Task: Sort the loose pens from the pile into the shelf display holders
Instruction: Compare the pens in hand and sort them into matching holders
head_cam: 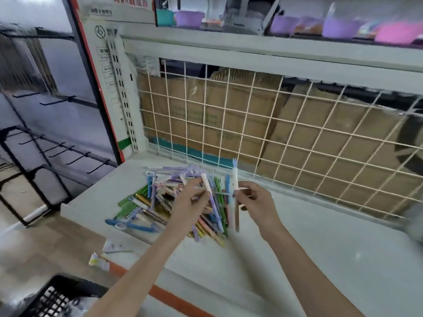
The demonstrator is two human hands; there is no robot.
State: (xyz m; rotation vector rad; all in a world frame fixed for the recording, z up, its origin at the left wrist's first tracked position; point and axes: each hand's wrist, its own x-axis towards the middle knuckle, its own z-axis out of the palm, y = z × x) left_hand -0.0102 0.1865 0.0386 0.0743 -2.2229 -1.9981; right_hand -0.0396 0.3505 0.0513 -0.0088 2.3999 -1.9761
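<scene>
A pile of loose pens (160, 202) in purple, blue, green, gold and pink lies on the left part of the white shelf (332, 236). Above the pile, my left hand (190, 207) pinches a pale pink-and-purple pen (209, 191) that slants down to the right. My right hand (254, 202) holds a white pen with a blue forked top (235, 179) upright, just right of the pile. The two hands are close together. No display holders can be made out.
A white wire grid (263, 133) backs the shelf, with cardboard boxes (206, 115) behind it. Purple and pink tubs (338, 27) sit on the upper shelf. A black hook rack (45, 152) stands at the left. A black crate (57, 298) is on the floor.
</scene>
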